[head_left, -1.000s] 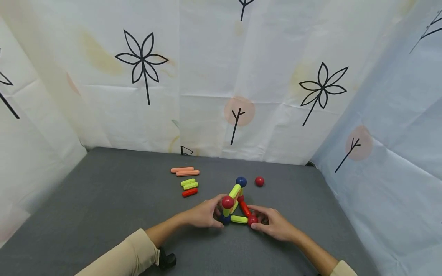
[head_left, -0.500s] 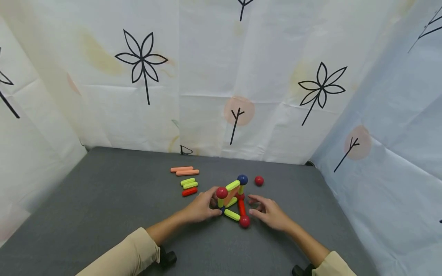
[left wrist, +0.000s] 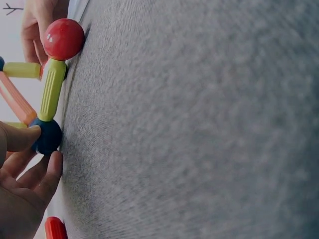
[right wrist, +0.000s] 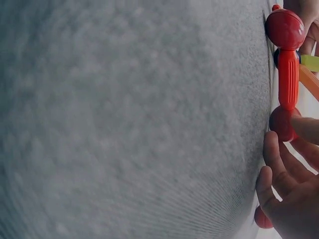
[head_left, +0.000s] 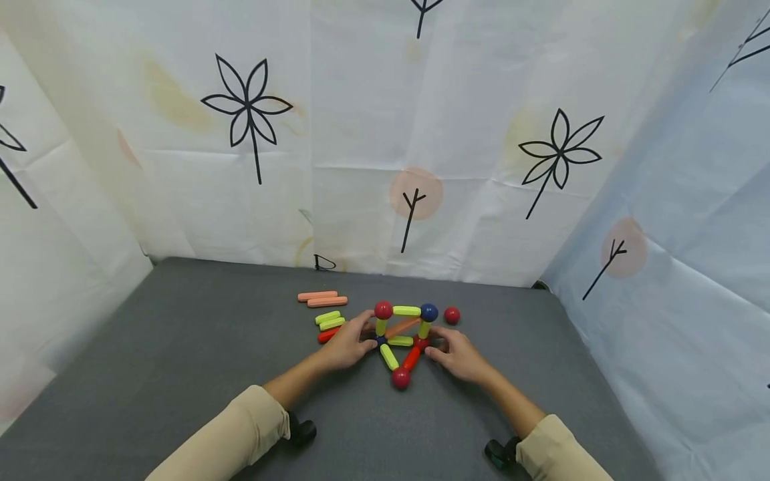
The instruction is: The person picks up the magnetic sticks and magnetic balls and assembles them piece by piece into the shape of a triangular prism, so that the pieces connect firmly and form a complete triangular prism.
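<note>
A small frame of balls and ribbed rods stands upright between the two hands. Its top has a red ball and a blue ball joined by a yellow-green rod; an orange rod slants below. My left hand pinches the lower blue ball between thumb and fingers. On the other side, my right hand grips the lower right red ball, thumb against it. A red rod and a yellow-green rod meet at the front red ball.
Loose orange rods, yellow-green rods and a red rod lie behind the left hand. One loose red ball is behind the right hand. A patterned white cloth hangs along the dark table's back.
The frame has turned clockwise as seen from above, its front red ball swinging left. My right hand let go of that ball and now holds the lower right red one.
</note>
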A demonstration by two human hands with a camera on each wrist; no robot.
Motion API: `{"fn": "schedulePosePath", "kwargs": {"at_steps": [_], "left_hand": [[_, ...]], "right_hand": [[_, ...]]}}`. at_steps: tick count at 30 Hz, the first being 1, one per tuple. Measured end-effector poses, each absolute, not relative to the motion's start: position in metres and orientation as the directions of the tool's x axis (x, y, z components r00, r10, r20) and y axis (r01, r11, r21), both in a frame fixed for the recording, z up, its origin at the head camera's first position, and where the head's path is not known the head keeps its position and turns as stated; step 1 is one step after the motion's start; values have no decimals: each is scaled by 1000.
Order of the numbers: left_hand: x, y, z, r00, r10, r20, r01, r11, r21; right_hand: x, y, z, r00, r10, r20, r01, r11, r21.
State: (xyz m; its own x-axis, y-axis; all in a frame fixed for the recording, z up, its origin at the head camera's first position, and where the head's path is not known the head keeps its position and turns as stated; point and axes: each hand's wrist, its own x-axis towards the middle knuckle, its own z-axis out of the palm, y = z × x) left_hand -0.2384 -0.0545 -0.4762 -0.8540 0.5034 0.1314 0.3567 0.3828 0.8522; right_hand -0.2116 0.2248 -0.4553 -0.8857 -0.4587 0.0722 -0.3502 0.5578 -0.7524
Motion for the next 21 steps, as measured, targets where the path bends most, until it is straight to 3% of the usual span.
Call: {"fn": "schedulePosePath", "kwargs": {"at_steps": [4,11,21], "left_hand": [[-240,-55,-478,-854,504,126,351,380,856],[-233,-66,-471,-861,485,151,347,344,873],[-249,-120,-452,-926,235,296,361,322,875]], "right_hand": [[-212,221,-458,-891,-439,115,-377,574,-727],[-214,218,-457,-916,-398,61,-316,616,-721],[-213,216,-458,-925,-377,51,-291,612,-735]]}}
